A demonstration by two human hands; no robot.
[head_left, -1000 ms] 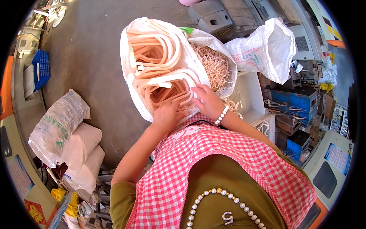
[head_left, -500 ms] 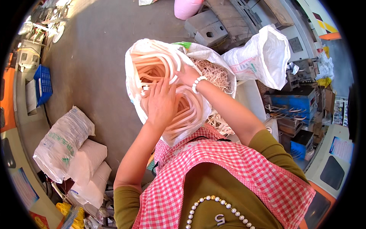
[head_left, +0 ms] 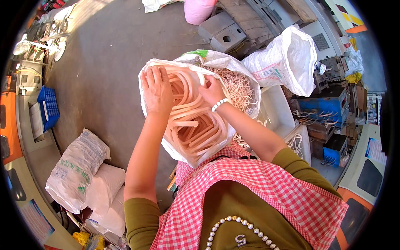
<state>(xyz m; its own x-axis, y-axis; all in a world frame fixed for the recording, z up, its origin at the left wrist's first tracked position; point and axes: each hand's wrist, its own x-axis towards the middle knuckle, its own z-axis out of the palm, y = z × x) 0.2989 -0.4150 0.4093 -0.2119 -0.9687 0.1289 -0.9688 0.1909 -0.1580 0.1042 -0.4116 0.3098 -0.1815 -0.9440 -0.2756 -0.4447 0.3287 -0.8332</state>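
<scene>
A white woven sack (head_left: 164,143) stands in front of me, filled with coils of long, smooth, peach-coloured strips (head_left: 193,109); one cut end points right. My left hand (head_left: 157,92) lies on the sack's left side, fingers stretched out flat over its rim and the outer coils. Across the opening, my right hand (head_left: 212,91), with a white bead bracelet, is closed around a pale strip near the right rim. Its fingertips are partly hidden. Behind it, a second sack (head_left: 250,71) holds many short, thin pale pieces (head_left: 234,85).
An upright white sack (head_left: 283,62) stands at the right, above a pale tray (head_left: 273,109). Blue machine boxes (head_left: 323,106) are beyond. Full sacks (head_left: 79,168) lie at the lower left, near a blue crate (head_left: 49,107). A grey metal block (head_left: 227,39) and a pink sack (head_left: 199,11) are at the back.
My left hand has moved from the middle of the coils to the sack's upper left rim. My right hand has shifted slightly down and right. More of the coils shows, including a cut end.
</scene>
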